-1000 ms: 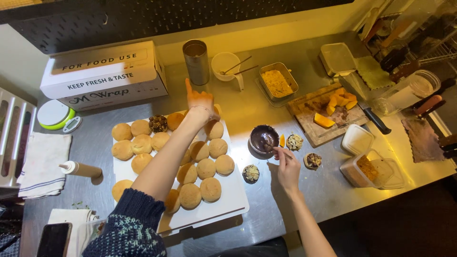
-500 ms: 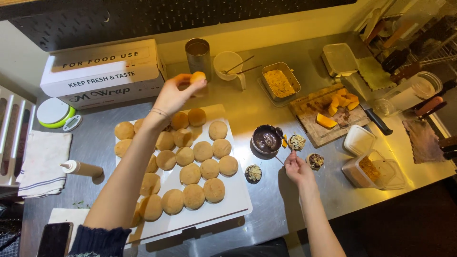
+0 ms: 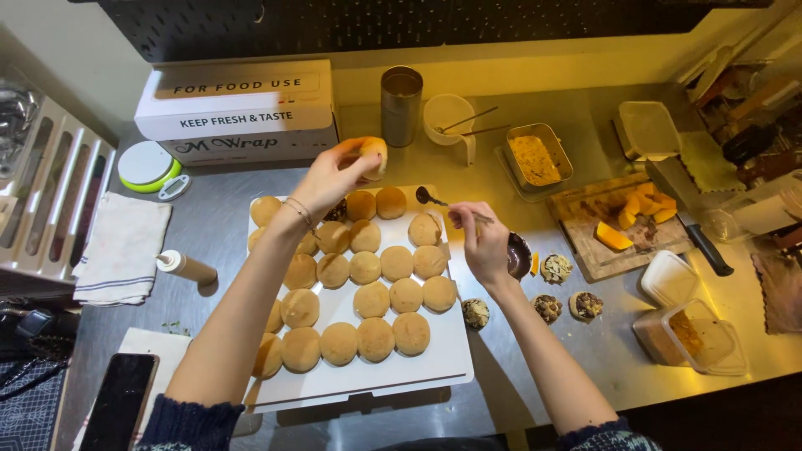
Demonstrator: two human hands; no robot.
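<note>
A white oblong box (image 3: 238, 108) with dark lettering is set at the steel counter's back. A round golden bun (image 3: 372, 156) is clamped in the left hand (image 3: 334, 179) above the white tray (image 3: 418, 372). A spoon (image 3: 451, 203) is pinched by the right hand (image 3: 484, 242) beside a dark bowl (image 3: 520, 255).

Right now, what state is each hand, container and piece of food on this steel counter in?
Left hand: raised, holding a round golden bun.
Right hand: gripping a dark-tipped spoon over the buns.
White rectangular tray: loaded with rows of buns.
Clear plastic tub: open, lid off.
Orange squash pieces: cut, on board.
</note>
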